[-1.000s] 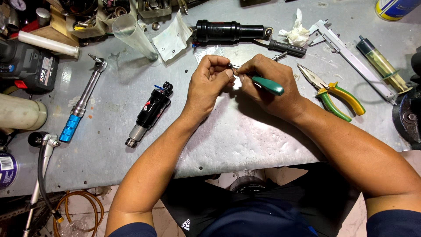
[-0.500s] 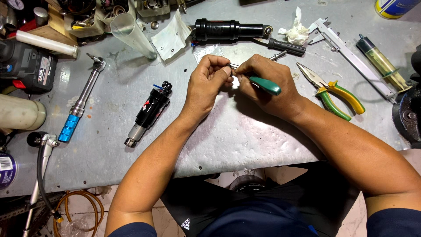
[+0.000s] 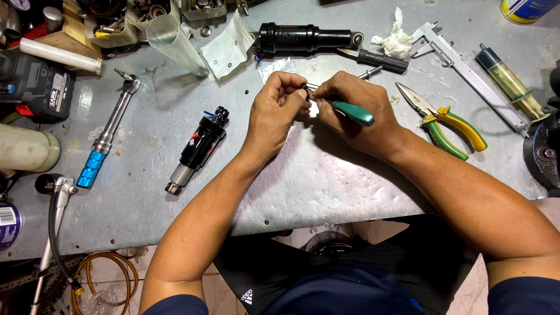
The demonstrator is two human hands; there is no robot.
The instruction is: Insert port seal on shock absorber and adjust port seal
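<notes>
Head view, looking down on a grey metal bench (image 3: 326, 181); nearest the camera, dark shorts and two bare forearms reaching up to mid-bench; left hand (image 3: 274, 114) has fingers curled shut, pinching a small dark ring-like part (image 3: 307, 89) at the fingertips; right hand (image 3: 356, 111) closed around a green-handled tool (image 3: 350, 112), its metal tip meeting the small part; both hands touching each other at the part, held just above the bench surface; exact shape of the part too small to tell.

Left of the hands, a small black shock absorber (image 3: 198, 149) lies diagonally, apart from them; further left a wrench with a blue grip (image 3: 105, 137), also diagonal; at the bench's left edge a hose and pump head (image 3: 53, 186), and a cream bottle (image 3: 26, 149) on its side.

Right of the hands, pliers with green and yellow handles (image 3: 446, 119) lie near the right wrist; beyond them a metal caliper (image 3: 466, 70) and a syringe (image 3: 510, 81) of yellowish fluid.

Far side: a larger black shock absorber (image 3: 306, 38) lying crosswise, a black-handled screwdriver (image 3: 376, 58) just below it, a crumpled white tissue (image 3: 394, 41), a clear plastic cup (image 3: 175, 41) tipped over, a black battery pack (image 3: 35, 84) at far left.
</notes>
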